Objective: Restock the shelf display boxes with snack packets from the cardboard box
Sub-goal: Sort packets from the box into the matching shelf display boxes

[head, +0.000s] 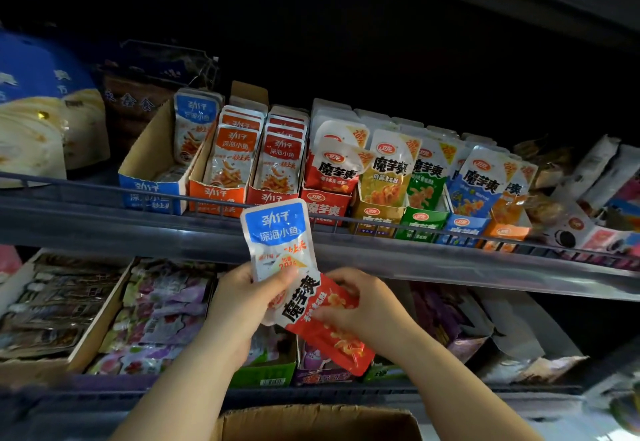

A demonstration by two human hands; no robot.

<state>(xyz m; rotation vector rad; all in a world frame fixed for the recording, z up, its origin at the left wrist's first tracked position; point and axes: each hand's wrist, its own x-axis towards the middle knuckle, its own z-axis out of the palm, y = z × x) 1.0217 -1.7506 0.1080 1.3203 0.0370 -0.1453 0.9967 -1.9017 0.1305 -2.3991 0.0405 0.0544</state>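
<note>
At the bottom edge, just under my forearms, the cardboard box point(318, 421) shows its open rim. Above it my left hand point(239, 305) grips a blue-topped fish packet point(275, 236) upright, thumb pressed on its front and fingers curled behind, its top reaching up in front of the upper shelf rail point(433, 233). My right hand point(367, 305) pinches a red konjac packet point(327, 324) by its upper edge; it slants down to the right and overlaps the foot of the blue-topped one. Behind my hands the lower shelf holds crowded trays of purple packets point(162, 309). Past the rail, the blue display box point(152, 181) at the left stands mostly hollow, with one blue packet point(194, 122) leaning at its back and free room in front of it. Beside it the orange display box point(216, 195) and the red display box point(325, 207) are packed tight to their front lips. Over the packets there is dark open space up to the next shelf.
</note>
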